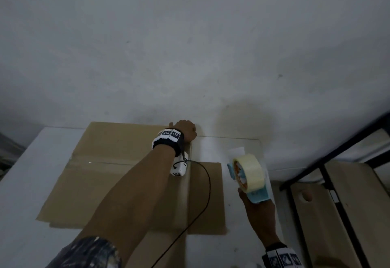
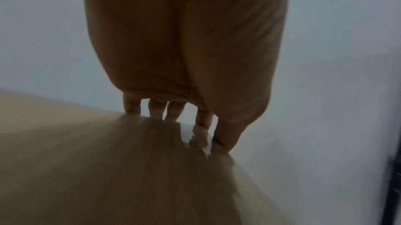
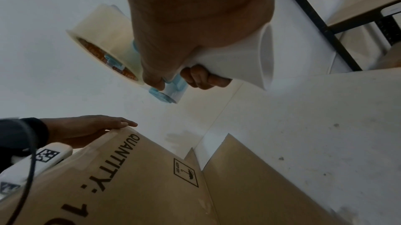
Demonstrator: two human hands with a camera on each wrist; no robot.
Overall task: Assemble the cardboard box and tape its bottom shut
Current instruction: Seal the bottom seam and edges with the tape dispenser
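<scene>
Nearest, my right hand (image 1: 256, 208) has its fingers curled tight around the blue handle of the tape dispenser (image 1: 250, 174), held off the surface (image 1: 19, 183) just right of the cardboard box (image 1: 101, 174). Box stands on the white surface, bottom up, flaps folded flat, clear tape along the centre seam, one flap sticking out at right. Farther out, my left hand (image 1: 185, 130) lies flat, fingers straight, on the box's far right corner by the wall (image 1: 190, 35). Hands well apart.
</scene>
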